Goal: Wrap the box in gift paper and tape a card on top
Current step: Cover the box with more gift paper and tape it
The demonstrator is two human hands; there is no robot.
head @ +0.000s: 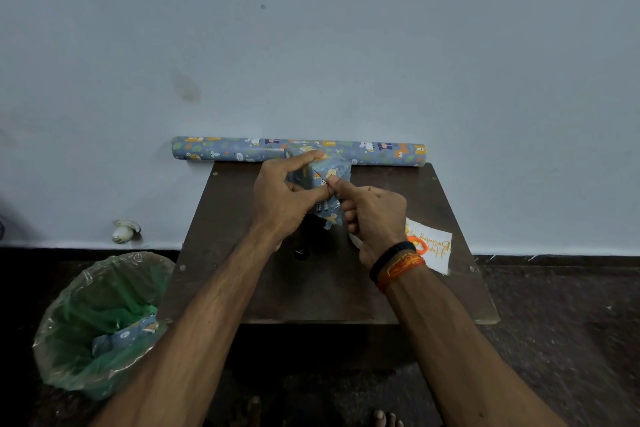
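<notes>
A small box [334, 166] covered in blue animal-print gift paper is held above the dark wooden table [311, 288]. My left hand [284, 198] grips it from the left, thumb on top. My right hand [372, 215] pinches the folded end flap of paper against the box's near side, and a loose paper tail hangs below. A white birthday card [434, 248] with gold lettering lies on the table to the right, partly hidden by my right wrist. An orange loop, maybe a scissors handle [419, 243], shows beside it.
A roll of the same gift paper [242, 149] lies along the table's far edge against the pale blue wall. A bin with a green liner [100, 319] holding paper scraps stands on the floor at left. My toes show at the bottom.
</notes>
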